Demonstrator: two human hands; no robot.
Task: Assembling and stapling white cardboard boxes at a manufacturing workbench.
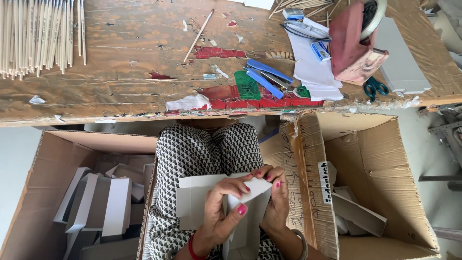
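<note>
Far left on the bench (96,86): a row of pale sticks (38,33) lying side by side. Below, beside the lap: an open carton (33,202) on the floor, filled with flat white box blanks (115,207), stacked loosely, some tilted. Centre, above patterned knees: a white card box (197,202), half folded, held over the lap. Left hand (219,212) wrapped round its front, thumb and fingers (242,209) pinching a flap, nails painted pink, red bangle at the wrist. Right hand (274,202) just beside, touching the same flap from behind, fingers (277,183) curled and pressed on the folded edge, grey bangle at the wrist. Up on the bench past centre: a single loose stick (198,36), patches of red and green paint, a blue stapler (267,77) lying open, then white paper sheets (313,67) with small blue packets on top. Further right: a red tape dispenser (353,45) tipped over, green-handled scissors (375,88) near the bench edge, a grey card stack (399,62). Lower right: a second carton (375,159), open, with a few folded white boxes (358,214) at the bottom.
</note>
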